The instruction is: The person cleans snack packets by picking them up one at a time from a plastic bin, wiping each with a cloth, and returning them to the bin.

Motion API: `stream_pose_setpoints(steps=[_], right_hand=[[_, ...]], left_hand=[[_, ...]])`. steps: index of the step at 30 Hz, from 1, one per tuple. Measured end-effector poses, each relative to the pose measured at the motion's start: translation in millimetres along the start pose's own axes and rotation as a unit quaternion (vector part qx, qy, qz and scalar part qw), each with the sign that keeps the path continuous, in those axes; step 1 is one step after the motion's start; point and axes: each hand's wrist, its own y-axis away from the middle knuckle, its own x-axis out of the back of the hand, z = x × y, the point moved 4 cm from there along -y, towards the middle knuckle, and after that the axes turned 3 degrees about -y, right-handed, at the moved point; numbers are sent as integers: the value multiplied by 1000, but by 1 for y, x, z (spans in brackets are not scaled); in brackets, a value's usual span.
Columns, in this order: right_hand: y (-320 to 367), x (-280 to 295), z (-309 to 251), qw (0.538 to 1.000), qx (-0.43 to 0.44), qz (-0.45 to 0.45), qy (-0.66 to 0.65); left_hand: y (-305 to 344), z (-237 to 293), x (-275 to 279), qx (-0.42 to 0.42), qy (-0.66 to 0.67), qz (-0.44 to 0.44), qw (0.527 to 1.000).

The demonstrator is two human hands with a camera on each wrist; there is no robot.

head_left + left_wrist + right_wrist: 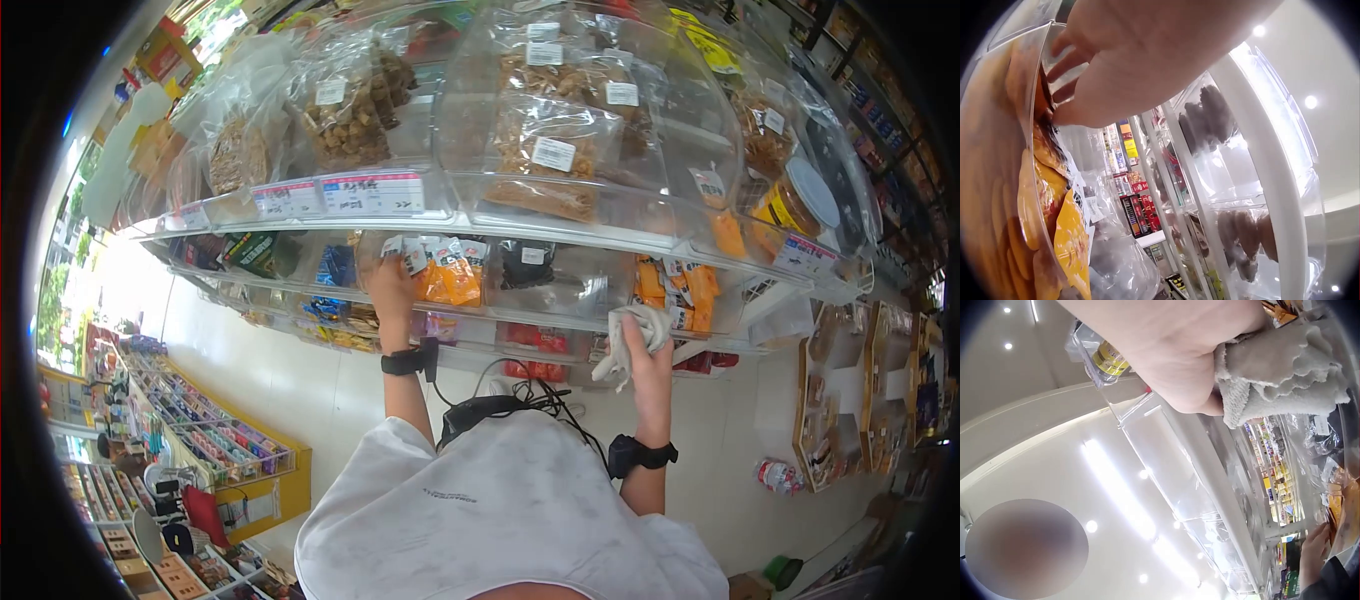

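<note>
My left hand (392, 287) reaches into a clear bin on the lower shelf, at the left end of a row of orange snack packets (452, 278). In the left wrist view the fingers of the left hand (1110, 69) are spread and loosely bent, their tips right at the upper end of the orange packets (1072, 240). My right hand (648, 375) grips a crumpled pale grey cloth (622, 345) in front of another bin of orange packets (680, 285). The cloth (1285, 375) hangs in folds from the right hand (1191, 356) in the right wrist view.
Above the hands, an upper shelf (450, 222) with clear bins holds bagged brown snacks (555, 150). Between the hands lies a black packet (527, 262). A lidded jar (795, 200) stands at the right. A yellow-ended display stand (270, 495) is at lower left.
</note>
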Motion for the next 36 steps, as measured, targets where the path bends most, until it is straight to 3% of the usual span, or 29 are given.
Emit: stream_pose_setpoints(steps=[2,3,6,8,9,12,14,19,22,26,28,36], right_hand=[[1,12,-2,1000,7,13,-1],[2,16,-2,1000,12,9,4],[6,41,-7,999,26,29,10],[10,53,-11,999,25,45,-10],[10,63,-10,997,35,61,-19],[10,91,-3,993,47,95,-49],[13,104,-5,990,31,117,-70],[25,138,-5,984,10,144,-107],[35,157,-9,981,9,158,-109],[42,187,-4,979,17,176,-104],[45,197,-5,979,21,172,-111],[47,227,-9,977,21,186,-97]], left_hand=[[-2,15,6,-32,-124,67,989],[-6,24,8,-45,-87,75,992],[-18,89,34,-40,93,-20,995],[-16,131,34,31,363,-204,909],[-11,162,46,-11,393,-220,893],[17,244,57,-15,457,-247,855],[40,289,46,-60,504,-319,800],[95,384,5,-160,504,-425,735],[115,409,-45,-290,375,-323,819],[132,421,-121,-255,202,-339,883],[133,425,-133,-273,145,-307,900],[119,420,-133,-291,210,-244,901]])
